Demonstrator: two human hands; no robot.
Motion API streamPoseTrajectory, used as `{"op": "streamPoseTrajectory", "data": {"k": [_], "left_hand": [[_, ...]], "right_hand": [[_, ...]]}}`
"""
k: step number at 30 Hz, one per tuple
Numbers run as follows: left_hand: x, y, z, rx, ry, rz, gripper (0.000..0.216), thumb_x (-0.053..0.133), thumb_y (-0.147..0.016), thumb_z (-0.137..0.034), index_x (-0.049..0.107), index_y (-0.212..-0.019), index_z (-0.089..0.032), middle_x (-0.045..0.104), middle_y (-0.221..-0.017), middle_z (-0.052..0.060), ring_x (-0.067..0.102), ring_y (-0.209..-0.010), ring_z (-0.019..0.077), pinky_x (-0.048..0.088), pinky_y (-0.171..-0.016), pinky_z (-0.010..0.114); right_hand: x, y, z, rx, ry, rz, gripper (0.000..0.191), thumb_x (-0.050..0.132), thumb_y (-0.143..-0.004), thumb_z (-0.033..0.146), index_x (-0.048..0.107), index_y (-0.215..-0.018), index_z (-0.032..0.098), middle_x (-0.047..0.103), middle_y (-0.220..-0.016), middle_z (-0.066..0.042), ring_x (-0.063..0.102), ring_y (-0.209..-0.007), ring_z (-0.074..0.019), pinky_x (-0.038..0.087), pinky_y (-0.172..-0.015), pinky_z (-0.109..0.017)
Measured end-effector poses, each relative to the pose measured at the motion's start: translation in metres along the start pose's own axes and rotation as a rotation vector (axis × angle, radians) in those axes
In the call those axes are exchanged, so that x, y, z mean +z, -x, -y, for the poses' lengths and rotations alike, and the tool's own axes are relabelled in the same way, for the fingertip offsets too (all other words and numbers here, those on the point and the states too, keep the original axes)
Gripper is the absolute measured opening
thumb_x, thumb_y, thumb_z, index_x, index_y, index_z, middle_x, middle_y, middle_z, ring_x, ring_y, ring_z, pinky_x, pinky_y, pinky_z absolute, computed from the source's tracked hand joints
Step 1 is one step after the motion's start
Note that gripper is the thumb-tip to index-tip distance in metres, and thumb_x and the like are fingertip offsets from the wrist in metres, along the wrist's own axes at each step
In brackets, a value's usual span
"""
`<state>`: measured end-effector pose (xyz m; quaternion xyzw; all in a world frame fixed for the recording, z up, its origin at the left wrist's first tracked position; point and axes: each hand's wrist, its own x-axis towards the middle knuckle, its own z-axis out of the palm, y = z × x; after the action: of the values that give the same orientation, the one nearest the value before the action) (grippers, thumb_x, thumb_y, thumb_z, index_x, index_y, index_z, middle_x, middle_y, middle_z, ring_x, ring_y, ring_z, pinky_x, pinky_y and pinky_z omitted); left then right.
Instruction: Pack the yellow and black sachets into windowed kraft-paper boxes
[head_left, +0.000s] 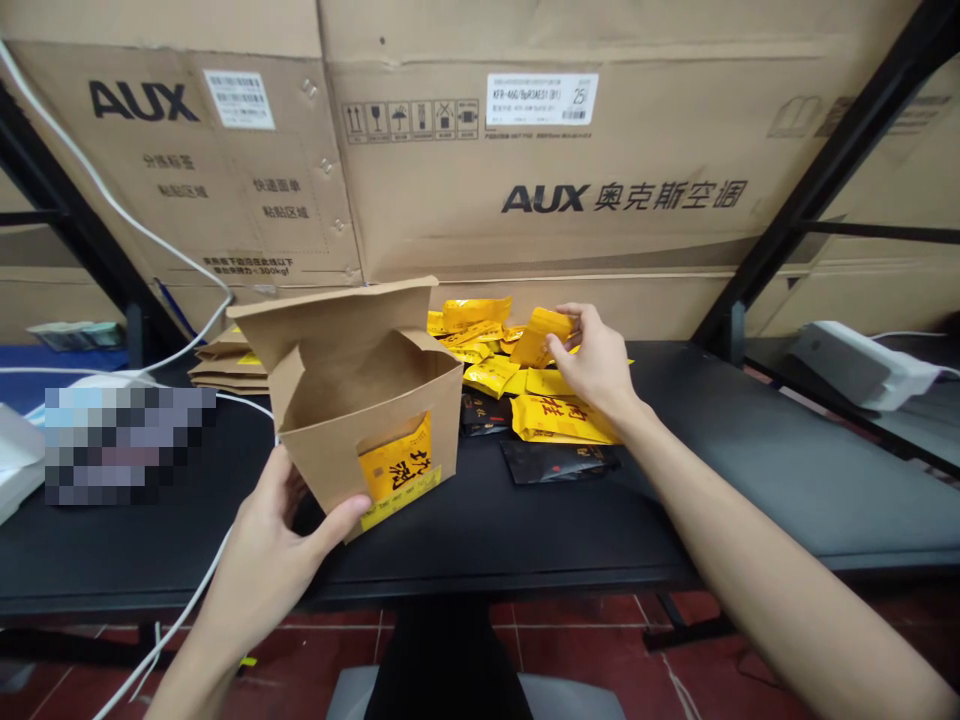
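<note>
My left hand (289,545) grips the lower left side of a brown paper box (322,450), thumb across its front. The box is tilted, its top flaps raised, and its inside bottom is hidden. On its front shows a yellow panel (397,460) with dark lettering. To the right, my right hand (596,360) pinches a small yellow packet (538,338) above a heap of yellow packets (487,375). Closer to me are a larger yellow packet (559,420) with dark red lettering and a black packet (559,463) lying flat.
Flattened brown paper boxes (229,365) are stacked behind the left side of the box. White cables (187,275) run along the left. A large AUX carton (637,240) stands behind the black table (780,470). A white device (862,365) sits at the right.
</note>
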<state>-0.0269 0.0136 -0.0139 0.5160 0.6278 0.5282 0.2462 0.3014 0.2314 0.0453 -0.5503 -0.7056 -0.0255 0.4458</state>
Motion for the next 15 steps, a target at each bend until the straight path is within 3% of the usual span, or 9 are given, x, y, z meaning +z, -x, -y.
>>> {"op": "streamPoseTrajectory", "data": {"k": [15], "left_hand": [[0.0005, 0.0, -0.0037, 0.011, -0.04, 0.002, 0.066, 0.082, -0.08, -0.062, 0.059, -0.133, -0.03, 0.073, -0.137, 0.007, 0.071, -0.126, 0.0337, 0.062, -0.105, 0.05]], "right_hand": [[0.0001, -0.0014, -0.0002, 0.015, 0.041, 0.021, 0.029, 0.064, -0.089, 0.031, 0.065, -0.115, 0.018, 0.076, -0.092, -0.011, 0.07, -0.079, -0.0264, 0.056, -0.083, -0.045]]}}
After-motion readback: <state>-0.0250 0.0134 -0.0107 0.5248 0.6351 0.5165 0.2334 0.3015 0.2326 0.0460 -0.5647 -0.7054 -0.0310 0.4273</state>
